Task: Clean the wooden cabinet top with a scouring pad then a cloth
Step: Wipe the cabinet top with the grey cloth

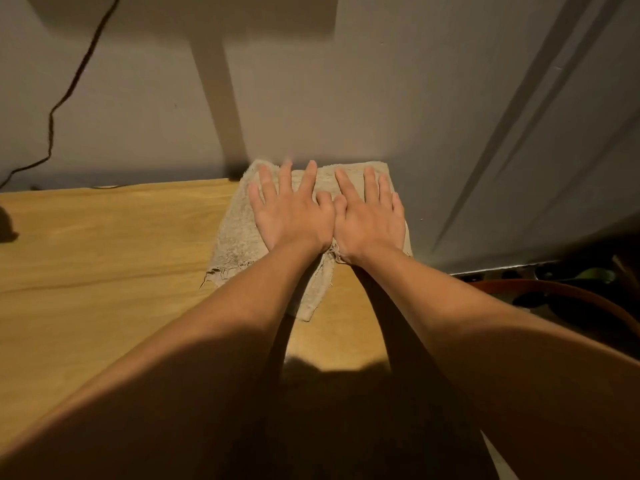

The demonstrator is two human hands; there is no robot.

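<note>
Both hands, L (294,216) & R (370,220), flat w/ fingers spread on cloth (235,237).

Behind the work surface we see a grey wall (346,98), and down its left side a thin black cable (71,86) hangs in loose bends. To our right stands a grey panelled door (554,150). Low on the right we make out a curved reddish-brown rim (588,299), with dark, unclear objects beyond it.

Left hand (292,216) and right hand (370,220) lie flat, fingers (308,178) spread.
</note>
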